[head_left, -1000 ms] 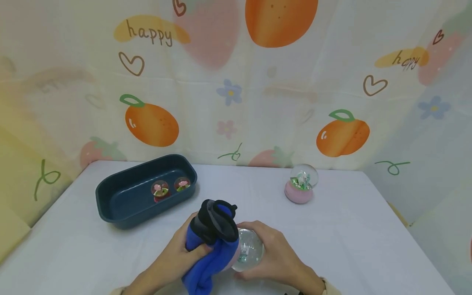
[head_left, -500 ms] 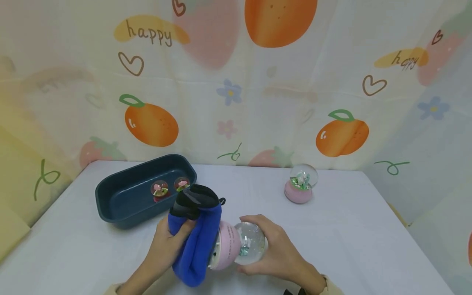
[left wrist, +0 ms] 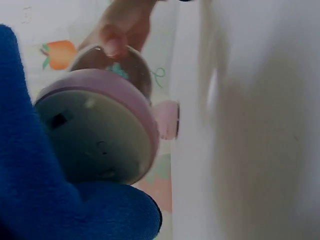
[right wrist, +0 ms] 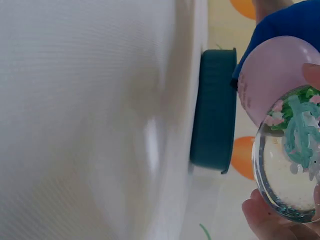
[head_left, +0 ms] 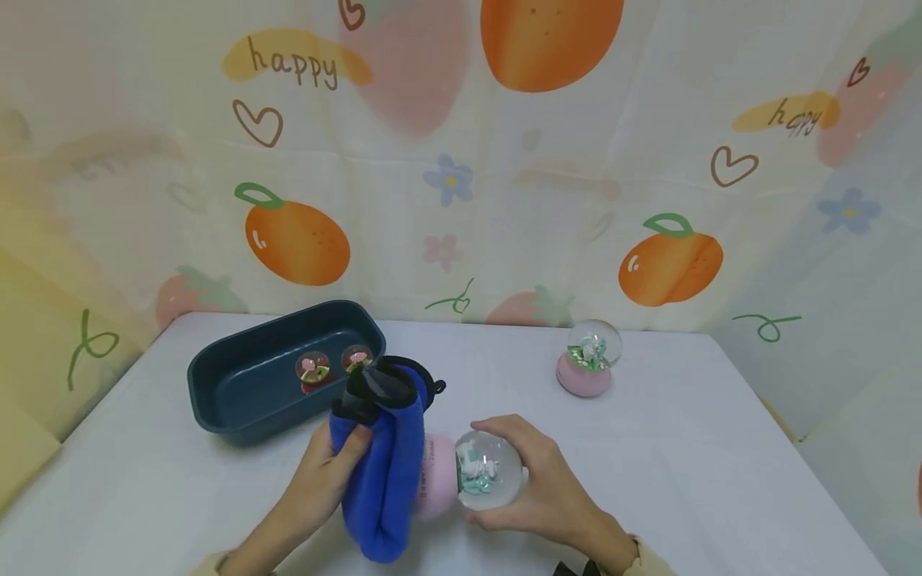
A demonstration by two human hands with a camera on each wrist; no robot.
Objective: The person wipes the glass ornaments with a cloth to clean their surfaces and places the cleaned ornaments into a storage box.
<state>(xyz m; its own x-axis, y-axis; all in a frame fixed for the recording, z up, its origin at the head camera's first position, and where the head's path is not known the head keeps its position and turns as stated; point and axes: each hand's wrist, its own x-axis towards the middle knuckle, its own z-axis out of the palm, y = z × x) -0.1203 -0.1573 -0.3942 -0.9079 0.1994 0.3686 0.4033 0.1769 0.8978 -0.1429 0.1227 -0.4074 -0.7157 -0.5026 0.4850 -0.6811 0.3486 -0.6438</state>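
My right hand [head_left: 543, 472] grips a snow globe [head_left: 490, 470] by its clear ball, fingers and thumb spread round the glass. The globe lies on its side in the air, its pink base turned left. In my left hand [head_left: 324, 472] is a bunched blue cloth [head_left: 382, 480] with black edging, pinched under the thumb. The cloth is right at the globe's base and covers part of it in the head view. In the left wrist view the pale underside of the base [left wrist: 100, 135] faces the cloth. Inside the ball, a teal and white figure [right wrist: 302, 135] shows in the right wrist view.
A dark teal tray [head_left: 245, 384] stands at the back left, with two small globes [head_left: 314, 370] in its right part. Another pink-based snow globe [head_left: 585, 372] stands upright at the back right of the white table [head_left: 691, 480]. Behind hangs a fruit-print curtain [head_left: 446, 240].
The left hand and cloth have moved left, uncovering more of the pink base. The globe has turned in the right hand, so its inner figure now shows more clearly.
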